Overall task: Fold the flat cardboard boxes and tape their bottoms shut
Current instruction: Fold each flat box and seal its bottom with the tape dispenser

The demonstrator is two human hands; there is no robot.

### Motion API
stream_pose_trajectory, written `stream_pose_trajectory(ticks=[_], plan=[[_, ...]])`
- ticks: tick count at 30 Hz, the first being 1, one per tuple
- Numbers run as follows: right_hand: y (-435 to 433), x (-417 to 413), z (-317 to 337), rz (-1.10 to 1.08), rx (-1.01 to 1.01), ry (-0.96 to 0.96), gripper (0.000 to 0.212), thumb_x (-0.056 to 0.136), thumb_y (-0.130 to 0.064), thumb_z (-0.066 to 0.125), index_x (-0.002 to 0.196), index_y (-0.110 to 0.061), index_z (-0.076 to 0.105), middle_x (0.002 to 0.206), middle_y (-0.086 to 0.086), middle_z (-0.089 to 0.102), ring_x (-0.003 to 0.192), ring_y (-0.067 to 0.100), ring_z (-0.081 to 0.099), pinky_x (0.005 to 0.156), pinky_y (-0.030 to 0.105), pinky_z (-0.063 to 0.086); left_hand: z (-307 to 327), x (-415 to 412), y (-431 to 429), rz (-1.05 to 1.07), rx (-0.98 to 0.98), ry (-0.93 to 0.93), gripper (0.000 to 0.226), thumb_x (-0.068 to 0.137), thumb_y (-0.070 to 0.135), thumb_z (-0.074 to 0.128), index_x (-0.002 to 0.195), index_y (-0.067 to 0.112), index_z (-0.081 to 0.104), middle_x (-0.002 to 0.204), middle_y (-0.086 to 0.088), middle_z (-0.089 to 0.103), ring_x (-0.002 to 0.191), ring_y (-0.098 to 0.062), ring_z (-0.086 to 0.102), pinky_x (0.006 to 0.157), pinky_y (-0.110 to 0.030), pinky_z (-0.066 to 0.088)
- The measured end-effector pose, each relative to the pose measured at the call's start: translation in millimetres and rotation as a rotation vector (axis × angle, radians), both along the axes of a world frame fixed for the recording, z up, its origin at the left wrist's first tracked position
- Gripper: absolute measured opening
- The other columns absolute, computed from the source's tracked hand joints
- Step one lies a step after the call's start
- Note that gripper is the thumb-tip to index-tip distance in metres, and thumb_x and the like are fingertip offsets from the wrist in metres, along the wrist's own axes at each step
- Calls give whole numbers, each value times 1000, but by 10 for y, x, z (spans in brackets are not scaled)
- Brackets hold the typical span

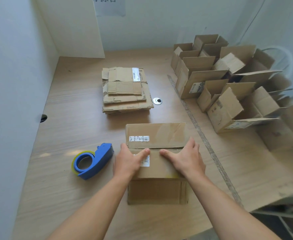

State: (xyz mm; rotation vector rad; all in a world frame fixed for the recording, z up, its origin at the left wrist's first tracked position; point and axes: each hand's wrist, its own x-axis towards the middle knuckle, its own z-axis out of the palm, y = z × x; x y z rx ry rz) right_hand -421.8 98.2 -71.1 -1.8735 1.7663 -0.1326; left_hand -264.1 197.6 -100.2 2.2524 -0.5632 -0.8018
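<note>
Box [157, 134] flaps under left hand [128, 161], right hand [185, 158], fingers [143, 153] flat, seam seemingly closed

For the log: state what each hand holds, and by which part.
Nothing is held. The left hand and right hand press flat on the near top flap of the box, thumbs at the seam.
</note>
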Motion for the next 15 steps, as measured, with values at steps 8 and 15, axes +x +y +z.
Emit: stream_pose_trajectory(ticks=[8, 15], plan=[[47, -92, 5, -132, -77, -206, 82, 73, -63, 74, 135, -21, 40, 133, 0, 55, 120, 28, 54, 85, 39, 44, 90, -65, -36, -38, -53, -108, 38, 86, 58, 62, 98, 24, 48, 90, 8, 59, 87, -22, 55, 74, -34, 42], [-65, -292, -18, -138, -118, -441, 31, 84, -42, 73, 101, -31, 50, 90, -16, 57, 94, 17, 53, 78, 33, 40, 110, -111, 7, -19, -260, 40, 10, 95, 35, 59, 99, 27, 62, 91, 13, 67, 89, -11, 65, 80, -34, 53]])
